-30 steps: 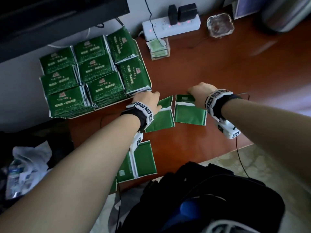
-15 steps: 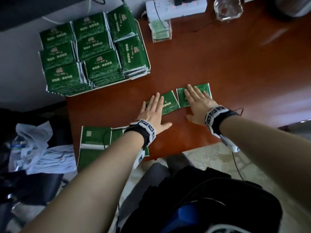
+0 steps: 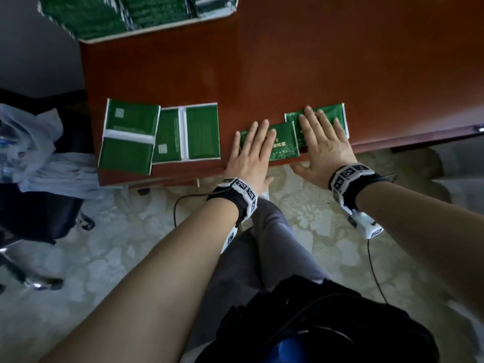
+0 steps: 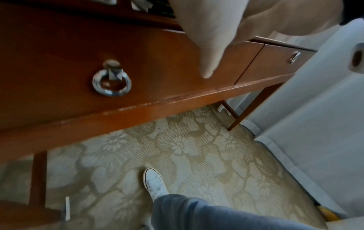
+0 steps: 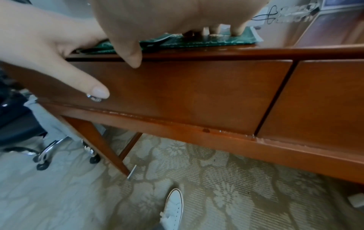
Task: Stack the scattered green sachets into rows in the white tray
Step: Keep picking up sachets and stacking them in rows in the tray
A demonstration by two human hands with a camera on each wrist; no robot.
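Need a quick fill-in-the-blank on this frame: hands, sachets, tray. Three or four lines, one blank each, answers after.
1. Each hand lies flat on a green ____.
2. The left hand and the right hand sit at the desk's ____ edge.
3. Besides those, ____ more sachets lie loose to the left.
4. The white tray of stacked sachets sits at the ____ of the head view.

Answers: sachet; near; two; top

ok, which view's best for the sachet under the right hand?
Head view: the sachet lies flat at the desk edge, the right hand's straight fingers pressing it. Right wrist shows it only edge-on beneath the fingertips. Left wrist doesn't show it.
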